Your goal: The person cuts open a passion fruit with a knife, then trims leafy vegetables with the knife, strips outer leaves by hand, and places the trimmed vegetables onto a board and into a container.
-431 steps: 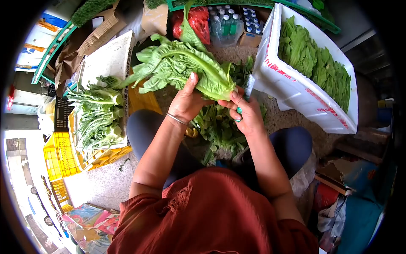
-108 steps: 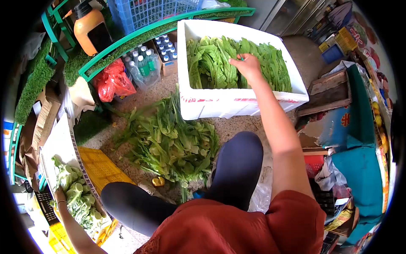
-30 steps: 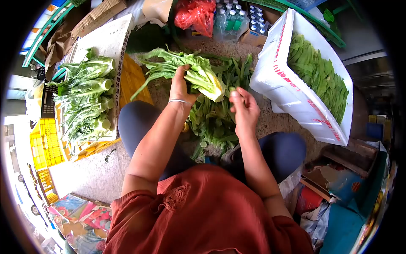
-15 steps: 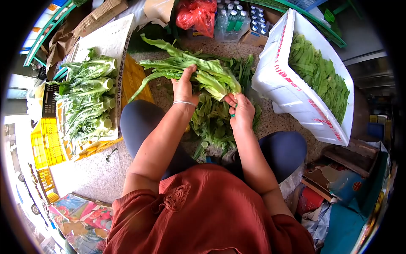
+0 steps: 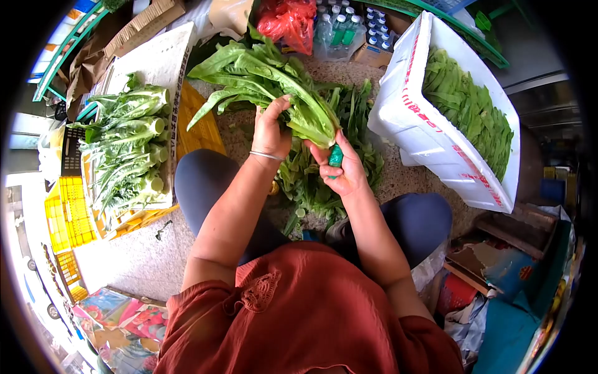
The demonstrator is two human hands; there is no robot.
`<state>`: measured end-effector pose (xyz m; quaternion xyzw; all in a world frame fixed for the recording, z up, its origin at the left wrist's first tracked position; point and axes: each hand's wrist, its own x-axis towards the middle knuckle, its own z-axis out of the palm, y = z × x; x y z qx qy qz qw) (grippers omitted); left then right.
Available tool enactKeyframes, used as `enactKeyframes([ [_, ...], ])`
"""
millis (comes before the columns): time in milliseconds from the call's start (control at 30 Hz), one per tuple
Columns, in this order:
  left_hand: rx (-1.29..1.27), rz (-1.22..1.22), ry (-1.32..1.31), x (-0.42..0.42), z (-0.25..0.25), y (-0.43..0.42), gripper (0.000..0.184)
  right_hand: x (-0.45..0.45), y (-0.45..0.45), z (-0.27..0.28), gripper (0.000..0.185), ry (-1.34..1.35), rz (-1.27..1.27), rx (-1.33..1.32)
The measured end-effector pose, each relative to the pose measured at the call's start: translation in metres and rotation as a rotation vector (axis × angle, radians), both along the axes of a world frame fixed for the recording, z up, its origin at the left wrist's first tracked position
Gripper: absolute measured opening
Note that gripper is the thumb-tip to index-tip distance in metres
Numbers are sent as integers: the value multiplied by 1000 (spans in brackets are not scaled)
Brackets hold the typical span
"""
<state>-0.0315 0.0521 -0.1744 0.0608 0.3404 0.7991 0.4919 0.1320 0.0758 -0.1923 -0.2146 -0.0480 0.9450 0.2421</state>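
In front of my knees, my left hand is closed around a head of long-leaf lettuce, its leaves fanning up to the left. My right hand is at the root end, thumb and fingers against the pale base. A short green handle is gripped in that same hand; whatever it extends into is hidden. Beneath both hands, a pile of loose lettuce leaves lies on the floor between my legs.
On the left, several trimmed lettuce heads lie on a white foam board over yellow crates. At right, a white foam box leans, filled with green leaves. Bottles and a red plastic bag stand at the back.
The lettuce has tilted more upright, with its base lower and nearer to me. My right hand has shifted down and left and turned, so more of the green handle shows.
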Motion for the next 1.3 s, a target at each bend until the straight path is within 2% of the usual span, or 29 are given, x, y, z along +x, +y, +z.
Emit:
enactKeyframes([
  [67, 63, -66, 9, 0, 3, 0, 26, 0, 5, 2, 33, -37, -146, 33],
  [200, -273, -260, 116, 0, 6, -6, 82, 9, 22, 10, 26, -241, -282, 356],
  [300, -399, -302, 122, 6, 9, -9, 91, 9, 24, 19, 29, -441, -370, 537],
  [333, -269, -467, 157, 3, 1, -9, 99, 9, 21, 23, 29, -442, -370, 537],
  [400, -124, -506, 50, 7, 9, -10, 76, 10, 15, 26, 36, -564, -295, 765],
  [433, -80, -487, 46, 11, 9, -8, 66, 8, 15, 21, 36, -564, -291, 765],
  [467, -64, -433, -39, 12, 9, -9, 47, 3, 15, 20, 38, -706, -342, 963],
  [533, -86, -399, -5, 11, 6, -8, 45, -1, 11, 23, 38, -990, -440, 1257],
  [667, -132, -336, 102, 12, 7, -6, 42, -1, 16, 19, 34, -1129, -465, 1386],
  [733, -141, -329, 159, 13, 9, -8, 42, 0, 19, 18, 28, -1291, -458, 1651],
  [833, -156, -329, 222, 15, 10, -8, 42, -4, 23, 13, 23, -1407, -557, 1801],
  [900, -146, -271, 155, 17, 10, -7, 37, -6, 25, 11, 22, -1426, -571, 1795],
  [1067, -164, -264, 143, 15, 8, -6, 40, -14, 29, 2, 19, -1454, -655, 1774],
  [1133, -162, -254, 107, 13, 4, -5, 40, -19, 29, -4, 16, -1194, -648, 1076],
  [1233, -190, -250, 60, 9, 2, -7, 38, -20, 33, 5, 16, -944, -562, 514],
  [1300, -147, -252, 66, 6, 3, -7, 35, -12, 38, -10, 15, -936, -520, 422],
])
